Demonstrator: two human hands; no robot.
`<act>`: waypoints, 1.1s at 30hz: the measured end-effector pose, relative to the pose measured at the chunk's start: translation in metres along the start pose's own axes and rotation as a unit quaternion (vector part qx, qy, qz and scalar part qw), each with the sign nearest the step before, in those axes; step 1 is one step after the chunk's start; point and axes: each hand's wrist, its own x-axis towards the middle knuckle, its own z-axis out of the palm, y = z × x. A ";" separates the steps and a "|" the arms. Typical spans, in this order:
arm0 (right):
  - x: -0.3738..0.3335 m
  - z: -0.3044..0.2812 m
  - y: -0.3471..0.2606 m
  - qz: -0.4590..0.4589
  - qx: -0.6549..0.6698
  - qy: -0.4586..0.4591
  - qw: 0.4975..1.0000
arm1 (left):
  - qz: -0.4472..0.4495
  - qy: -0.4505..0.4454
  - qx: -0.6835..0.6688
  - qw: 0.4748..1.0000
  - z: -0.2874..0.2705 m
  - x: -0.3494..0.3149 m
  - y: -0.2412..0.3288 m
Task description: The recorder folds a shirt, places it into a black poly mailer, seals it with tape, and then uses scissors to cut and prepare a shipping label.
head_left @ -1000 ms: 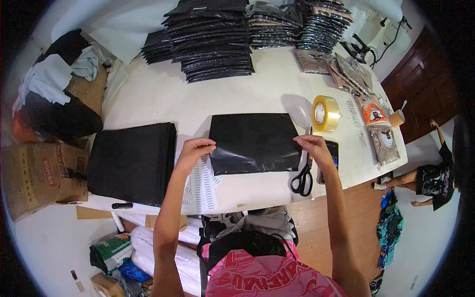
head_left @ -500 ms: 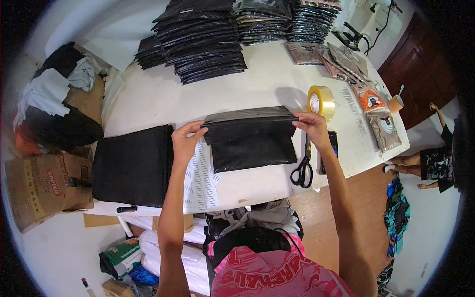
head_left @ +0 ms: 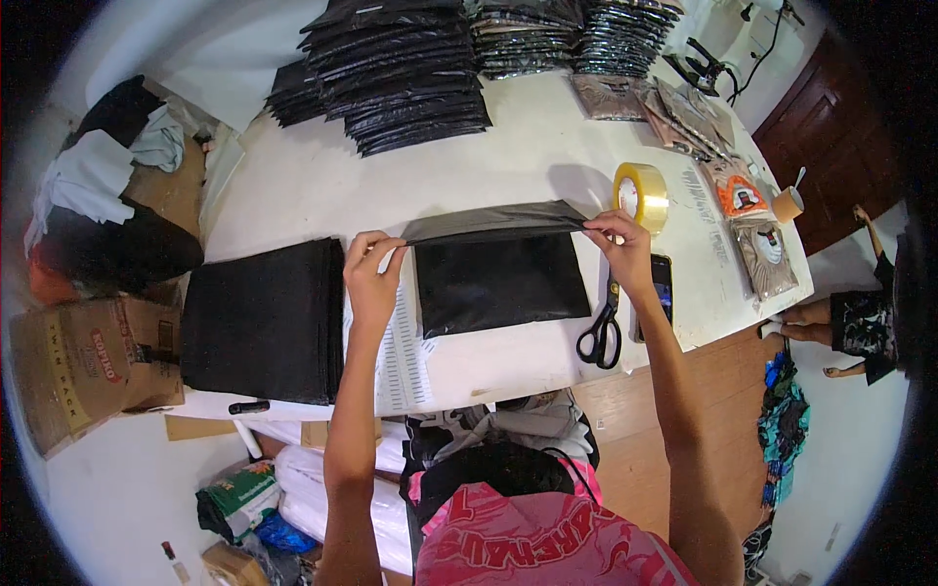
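Observation:
A black plastic mailing bag [head_left: 503,285] lies on the white table in front of me. Its far edge is a thin, greyish flap [head_left: 498,221], stretched between my two hands. My left hand [head_left: 373,278] pinches the flap's left corner between thumb and fingers. At the opposite corner, my right hand [head_left: 625,256] does the same. Left of the bag sits a stack of flat black bags [head_left: 259,322], and printed label sheets [head_left: 399,342] lie partly under my left forearm. Black-handled scissors [head_left: 600,337] rest just right of the bag, next to a phone [head_left: 662,283] partly hidden by my right arm.
A roll of clear yellowish tape [head_left: 640,198] stands beyond my right hand. Tall piles of black packages [head_left: 401,78] fill the far side. Bagged garments [head_left: 762,259] and a cup [head_left: 787,203] line the right edge. Another person [head_left: 860,317] is at the far right.
Both hands have drawn the folded strip slightly away from me. It hung over the bag's front before; now more of the front shows and the flap is taut along the far edge.

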 end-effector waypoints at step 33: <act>-0.036 -0.001 0.005 0.413 0.101 -0.129 0.896 | -0.505 -0.134 -0.333 0.785 -0.002 -0.081 -0.003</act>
